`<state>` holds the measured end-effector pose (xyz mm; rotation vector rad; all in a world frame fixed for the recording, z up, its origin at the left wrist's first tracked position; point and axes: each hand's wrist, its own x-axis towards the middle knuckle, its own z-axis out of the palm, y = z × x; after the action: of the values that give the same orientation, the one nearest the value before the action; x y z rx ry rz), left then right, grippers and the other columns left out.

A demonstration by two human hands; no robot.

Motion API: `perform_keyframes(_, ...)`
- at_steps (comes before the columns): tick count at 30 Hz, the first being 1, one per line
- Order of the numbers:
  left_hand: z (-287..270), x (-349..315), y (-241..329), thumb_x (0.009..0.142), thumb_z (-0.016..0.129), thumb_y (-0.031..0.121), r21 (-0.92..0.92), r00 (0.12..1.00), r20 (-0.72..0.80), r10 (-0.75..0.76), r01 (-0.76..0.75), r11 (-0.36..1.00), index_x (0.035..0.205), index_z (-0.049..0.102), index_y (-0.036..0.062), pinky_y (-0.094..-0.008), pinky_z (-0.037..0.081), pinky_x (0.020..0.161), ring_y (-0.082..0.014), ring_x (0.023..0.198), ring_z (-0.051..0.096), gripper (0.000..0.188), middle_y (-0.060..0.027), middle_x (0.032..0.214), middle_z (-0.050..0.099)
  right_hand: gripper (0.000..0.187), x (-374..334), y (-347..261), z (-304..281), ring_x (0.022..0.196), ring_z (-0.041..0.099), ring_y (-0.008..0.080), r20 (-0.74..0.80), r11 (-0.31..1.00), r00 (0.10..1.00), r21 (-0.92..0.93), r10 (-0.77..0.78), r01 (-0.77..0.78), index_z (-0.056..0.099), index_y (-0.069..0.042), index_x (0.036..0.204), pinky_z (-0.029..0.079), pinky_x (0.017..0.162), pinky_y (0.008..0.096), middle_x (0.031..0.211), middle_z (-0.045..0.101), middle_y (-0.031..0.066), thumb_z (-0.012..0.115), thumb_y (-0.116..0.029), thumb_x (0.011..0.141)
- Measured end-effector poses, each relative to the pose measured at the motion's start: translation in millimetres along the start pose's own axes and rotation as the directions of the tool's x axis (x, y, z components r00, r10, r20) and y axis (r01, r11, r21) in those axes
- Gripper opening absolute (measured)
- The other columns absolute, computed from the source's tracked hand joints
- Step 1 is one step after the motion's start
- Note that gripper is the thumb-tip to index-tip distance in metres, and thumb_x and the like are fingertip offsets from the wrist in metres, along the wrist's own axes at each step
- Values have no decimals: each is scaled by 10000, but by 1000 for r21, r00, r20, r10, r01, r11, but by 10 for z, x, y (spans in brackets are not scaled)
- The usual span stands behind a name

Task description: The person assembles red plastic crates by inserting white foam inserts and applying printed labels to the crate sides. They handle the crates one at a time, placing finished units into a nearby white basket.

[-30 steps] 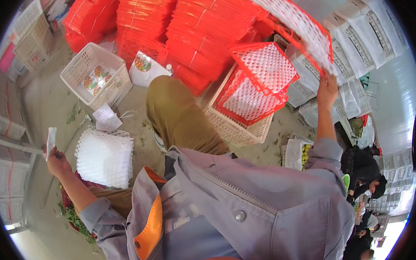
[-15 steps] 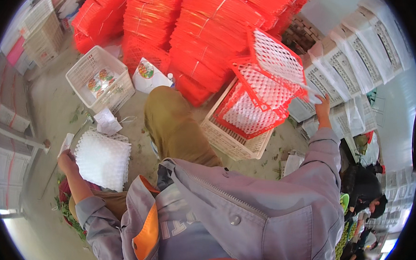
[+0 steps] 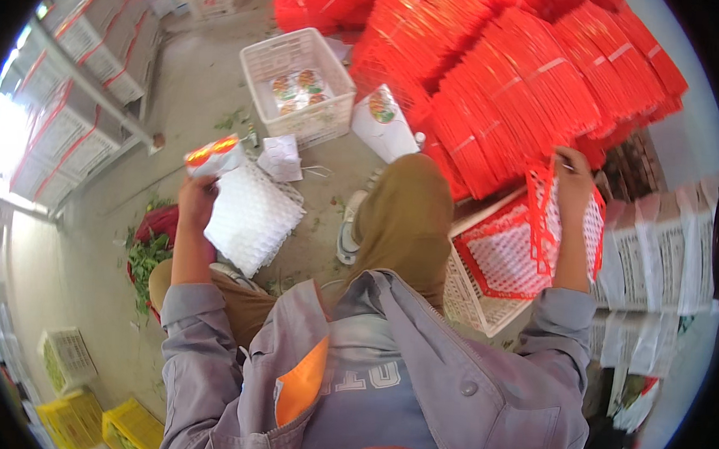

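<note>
The right hand (image 3: 572, 172) has its fingers clenched on the rim of a red mesh basket (image 3: 537, 242), whose lower part hides behind the grey sleeve (image 3: 549, 332). Half a second ago that basket hung higher and more open; now it sits against the white crate (image 3: 473, 300). The left hand (image 3: 196, 200) grasps a small packet (image 3: 214, 156) above the white foam sheet (image 3: 250, 215), with bare floor (image 3: 196, 86) beyond.

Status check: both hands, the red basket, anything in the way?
Left hand grips a small red-and-white packet over the white foam sheets. Right hand holds the red mesh basket by its rim, above a white crate. Nothing between them.
</note>
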<state>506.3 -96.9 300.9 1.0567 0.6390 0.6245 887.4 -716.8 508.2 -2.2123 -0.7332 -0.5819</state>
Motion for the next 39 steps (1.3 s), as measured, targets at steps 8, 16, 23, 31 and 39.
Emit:
perform_keyframes(8, 774, -249, 253, 817, 643, -63, -196, 944, 329, -41, 110, 974, 1279, 595, 79, -286, 482, 714, -132, 803, 594, 486, -7, 995, 665, 555, -230, -2069, 3075, 1226, 591, 210, 942, 463, 309, 335, -135, -820, 471, -23, 1431, 494, 1005, 406, 1304, 637, 103, 681, -274, 983)
perform_keyframes(16, 829, -121, 64, 887, 686, 70, 348, 936, 249, -249, 153, 925, 1259, 636, 60, -260, 470, 775, -96, 815, 554, 376, 5, 1044, 667, 327, -484, -2469, 4268, 1065, 680, 208, 948, 147, 224, 260, -228, -954, 617, 15, 1234, 555, 926, 385, 1177, 690, 107, 698, -111, 943)
perform_keyframes(23, 411, 131, -20, 894, 728, 94, 355, 953, 104, -285, 232, 906, 1018, 718, 28, -245, 440, 712, -75, 759, 529, 141, 34, 865, 652, 324, -589, -2476, 4802, 1011, 699, 208, 953, 213, 202, 251, -226, -944, 619, 23, 1224, 560, 898, 376, 1102, 713, 111, 705, -78, 929)
perform_keyframes(31, 245, 158, -37, 928, 658, 65, 222, 969, -234, -81, 134, 966, 1052, 699, 73, -232, 457, 729, -71, 821, 601, 131, 26, 945, 683, 393, -484, -2313, 5314, 984, 702, 235, 852, 822, 516, 230, 88, -521, 658, 3, 1199, 556, 848, 379, 1092, 720, 126, 740, -187, 865)
perform_keyframes(39, 92, 182, -22, 943, 653, 72, 252, 956, -290, -43, 120, 960, 1101, 679, 41, -237, 451, 713, -60, 824, 580, 163, 25, 969, 673, 421, 14, -1590, 5499, 987, 710, 327, 908, 991, 396, 133, -135, 31, 740, -62, 1092, 559, 853, 422, 1076, 743, 174, 758, -355, 790)
